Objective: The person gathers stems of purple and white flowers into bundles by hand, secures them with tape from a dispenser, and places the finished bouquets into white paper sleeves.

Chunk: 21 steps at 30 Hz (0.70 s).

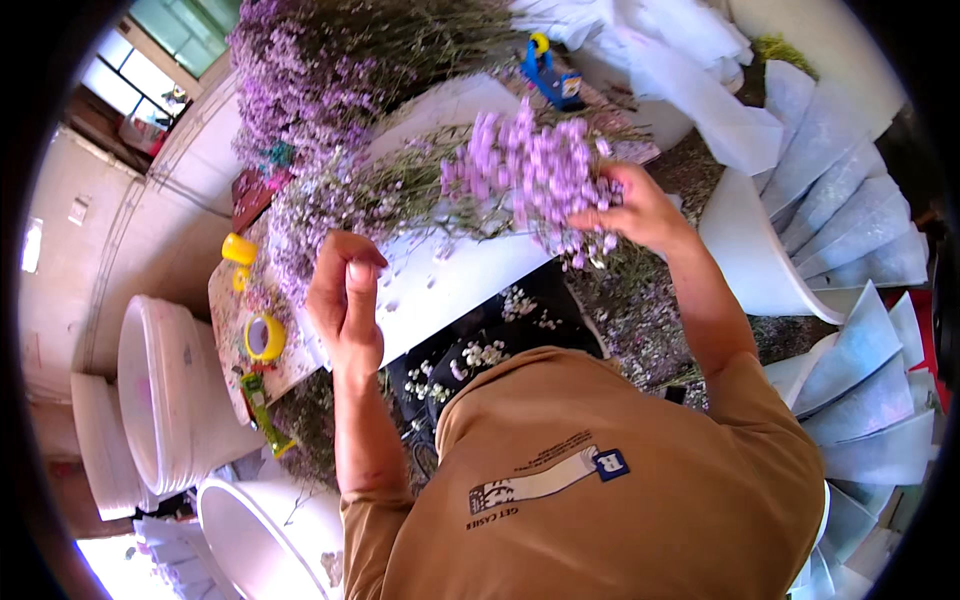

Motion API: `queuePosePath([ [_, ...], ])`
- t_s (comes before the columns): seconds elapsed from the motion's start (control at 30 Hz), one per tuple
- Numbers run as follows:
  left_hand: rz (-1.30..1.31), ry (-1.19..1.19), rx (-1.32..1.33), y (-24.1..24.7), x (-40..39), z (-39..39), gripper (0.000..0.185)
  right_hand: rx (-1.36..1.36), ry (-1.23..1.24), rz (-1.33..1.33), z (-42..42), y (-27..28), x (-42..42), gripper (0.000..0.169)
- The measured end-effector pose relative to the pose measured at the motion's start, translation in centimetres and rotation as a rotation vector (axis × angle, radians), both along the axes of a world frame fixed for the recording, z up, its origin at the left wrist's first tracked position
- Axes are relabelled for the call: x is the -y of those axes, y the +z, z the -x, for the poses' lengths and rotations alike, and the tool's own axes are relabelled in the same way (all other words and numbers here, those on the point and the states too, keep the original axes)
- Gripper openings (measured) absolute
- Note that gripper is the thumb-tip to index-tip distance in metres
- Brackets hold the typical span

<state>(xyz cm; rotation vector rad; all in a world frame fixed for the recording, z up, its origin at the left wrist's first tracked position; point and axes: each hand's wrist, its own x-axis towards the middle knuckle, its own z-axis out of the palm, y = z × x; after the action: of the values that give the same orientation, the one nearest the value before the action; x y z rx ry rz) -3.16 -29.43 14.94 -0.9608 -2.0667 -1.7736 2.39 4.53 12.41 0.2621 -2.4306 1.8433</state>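
My right hand [637, 206] has its fingers and thumb around the right side of a bunch of purple flowers [529, 169], blurred and raised over the table. My left hand [345, 300] is curled, thumb up, over the left end of the white sheet [457, 292]. Whether anything is inside its fingers is hidden. Just beyond it lie cut pale-purple small-blossomed flowers [322, 210], their green stems running right under the raised bunch.
A large heap of purple flowers [300, 82] lies at the back. A blue tape dispenser [553, 79] stands behind the bunch. Yellow tape rolls [265, 337] lie at the left table edge. White buckets [161, 397] stand left; white wrapping sleeves [840, 187] fan out right. Fallen blossoms litter the floor.
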Motion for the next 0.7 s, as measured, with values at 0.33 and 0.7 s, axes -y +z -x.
queuePosePath([
  [0.33,-0.044,-0.563,0.386,-2.9,-12.0,1.5,0.111,-0.254,0.039,0.314,4.7,8.9,1.3,0.066],
  [0.7,-0.591,-0.435,0.579,-3.8,-11.8,2.0,0.061,-0.453,-0.007,-0.259,0.5,-4.9,3.3,0.123],
])
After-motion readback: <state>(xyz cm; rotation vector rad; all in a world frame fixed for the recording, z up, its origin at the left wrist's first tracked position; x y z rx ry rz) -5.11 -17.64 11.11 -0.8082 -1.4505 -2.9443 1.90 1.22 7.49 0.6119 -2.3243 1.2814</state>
